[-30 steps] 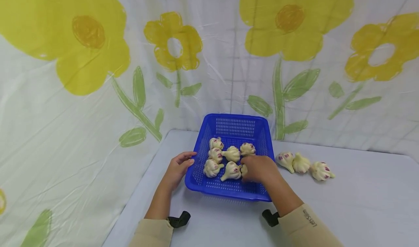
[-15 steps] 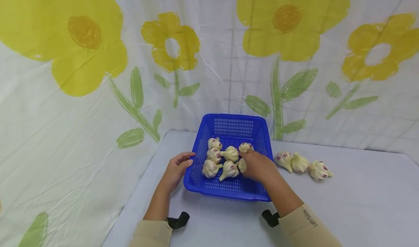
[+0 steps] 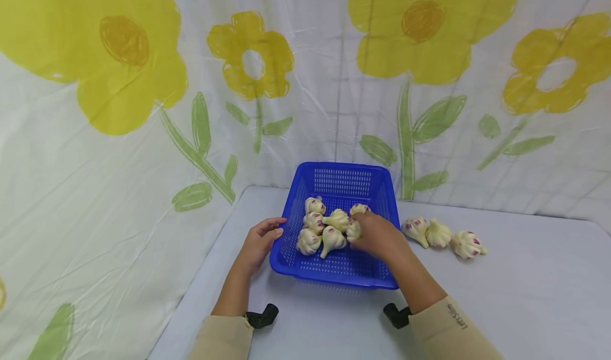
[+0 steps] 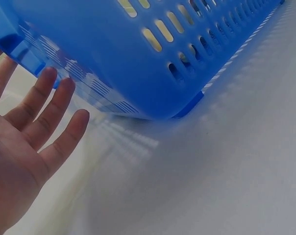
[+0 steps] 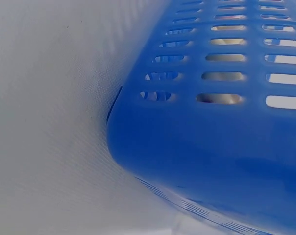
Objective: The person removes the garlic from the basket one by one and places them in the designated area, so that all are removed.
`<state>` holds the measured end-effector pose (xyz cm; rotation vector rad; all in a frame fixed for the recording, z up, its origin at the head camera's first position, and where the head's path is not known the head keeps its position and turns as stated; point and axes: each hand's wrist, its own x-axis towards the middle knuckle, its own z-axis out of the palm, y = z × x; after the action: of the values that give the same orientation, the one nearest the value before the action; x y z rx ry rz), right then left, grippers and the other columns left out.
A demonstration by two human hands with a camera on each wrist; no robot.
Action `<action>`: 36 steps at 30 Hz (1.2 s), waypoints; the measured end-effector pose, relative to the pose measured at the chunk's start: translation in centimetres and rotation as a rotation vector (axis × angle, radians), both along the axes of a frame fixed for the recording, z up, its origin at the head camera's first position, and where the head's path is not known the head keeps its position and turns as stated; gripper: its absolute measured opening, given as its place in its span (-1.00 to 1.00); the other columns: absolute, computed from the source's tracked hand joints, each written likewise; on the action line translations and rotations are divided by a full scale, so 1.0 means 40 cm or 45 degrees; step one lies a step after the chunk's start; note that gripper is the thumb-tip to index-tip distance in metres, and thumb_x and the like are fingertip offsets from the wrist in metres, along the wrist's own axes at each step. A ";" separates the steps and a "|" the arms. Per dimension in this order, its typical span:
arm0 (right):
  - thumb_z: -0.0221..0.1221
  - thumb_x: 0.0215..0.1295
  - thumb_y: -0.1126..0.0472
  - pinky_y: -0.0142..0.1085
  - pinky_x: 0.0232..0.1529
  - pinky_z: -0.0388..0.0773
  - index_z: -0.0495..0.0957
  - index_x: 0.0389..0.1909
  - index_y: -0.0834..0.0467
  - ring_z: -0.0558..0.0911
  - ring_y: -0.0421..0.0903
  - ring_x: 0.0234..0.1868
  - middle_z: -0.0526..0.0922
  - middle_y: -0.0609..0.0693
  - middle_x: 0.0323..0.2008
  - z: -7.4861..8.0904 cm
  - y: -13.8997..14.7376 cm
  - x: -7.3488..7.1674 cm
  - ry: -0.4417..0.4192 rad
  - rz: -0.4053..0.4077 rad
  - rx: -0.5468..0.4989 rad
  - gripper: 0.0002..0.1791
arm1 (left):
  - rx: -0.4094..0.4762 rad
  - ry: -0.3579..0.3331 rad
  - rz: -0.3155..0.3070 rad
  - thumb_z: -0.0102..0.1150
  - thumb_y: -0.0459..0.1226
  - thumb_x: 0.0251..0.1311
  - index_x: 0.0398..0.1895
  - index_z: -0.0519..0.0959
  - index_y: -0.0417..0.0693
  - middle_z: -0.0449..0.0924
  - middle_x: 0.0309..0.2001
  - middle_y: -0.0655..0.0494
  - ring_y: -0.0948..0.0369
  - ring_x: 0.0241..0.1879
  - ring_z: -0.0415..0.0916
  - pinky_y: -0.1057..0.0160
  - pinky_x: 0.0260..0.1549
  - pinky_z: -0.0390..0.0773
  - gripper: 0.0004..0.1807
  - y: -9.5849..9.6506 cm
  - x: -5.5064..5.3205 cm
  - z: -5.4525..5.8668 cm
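Several garlic bulbs, cream with purple streaks, lie in a blue plastic basket (image 3: 334,280) in the head view. My right hand (image 3: 379,235) reaches over the basket's right side and grips one garlic bulb (image 3: 353,231); its fingertips are partly hidden behind the hand. Just beyond it sits another garlic bulb (image 3: 359,209). At the basket's left rim, my left hand (image 3: 258,245) touches the edge with relaxed, spread fingers. Those fingers (image 4: 64,142) show beside the basket wall in the left wrist view. Only the outside of the basket (image 5: 202,137) appears in the right wrist view, without the hand.
On the white table (image 3: 534,286), right of the basket, a row of 3 garlic bulbs (image 3: 439,234) lies. A curtain (image 3: 310,73) printed with yellow flowers hangs behind and along the left. Black mounts (image 3: 262,316) are strapped at both wrists.
My right hand has shifted slightly away from me inside the basket, the garlic bulb moving with it towards the middle row. The front-middle bulb has shifted slightly too. My left hand stays at the rim.
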<state>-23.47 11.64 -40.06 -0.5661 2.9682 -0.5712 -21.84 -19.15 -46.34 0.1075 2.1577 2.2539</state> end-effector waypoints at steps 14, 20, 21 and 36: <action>0.40 0.10 -0.05 0.12 0.26 0.39 0.41 0.33 0.15 0.44 0.20 0.32 0.48 0.14 0.30 -0.006 0.025 0.001 0.043 -0.006 -0.199 -0.21 | 0.037 -0.006 -0.019 0.16 -0.29 0.26 0.14 0.52 -0.26 0.55 -0.04 0.07 0.19 -0.08 0.55 0.28 -0.18 0.63 -0.60 0.008 -0.003 0.005; 0.40 0.13 -0.02 0.09 0.11 0.51 0.34 0.39 0.12 0.54 0.19 0.20 0.48 0.18 0.29 0.004 0.037 0.010 0.070 -0.061 -0.400 -0.19 | 0.046 -0.002 -0.017 0.16 -0.30 0.26 0.10 0.56 -0.21 0.55 -0.06 0.09 0.19 -0.09 0.55 0.29 -0.18 0.63 -0.65 0.007 -0.003 0.002; 0.39 0.13 -0.02 0.07 0.08 0.54 0.34 0.39 0.11 0.56 0.17 0.17 0.49 0.18 0.28 0.005 0.039 0.011 0.076 -0.066 -0.423 -0.19 | 0.048 -0.004 -0.017 0.16 -0.30 0.26 0.09 0.56 -0.20 0.55 -0.06 0.09 0.19 -0.09 0.55 0.29 -0.18 0.63 -0.66 0.007 -0.003 0.002; 0.37 0.14 -0.11 0.01 0.03 0.59 0.35 0.39 0.06 0.60 0.11 0.09 0.49 0.15 0.28 0.008 0.045 0.012 0.094 -0.090 -0.565 -0.19 | 0.021 -0.003 -0.002 0.14 -0.31 0.26 0.15 0.49 -0.33 0.53 -0.06 0.06 0.19 -0.09 0.54 0.30 -0.17 0.62 -0.58 0.000 0.000 0.002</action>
<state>-23.00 13.45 -39.74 -0.5174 2.9425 -1.2582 -21.82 -19.16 -46.26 0.1066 2.1378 2.2699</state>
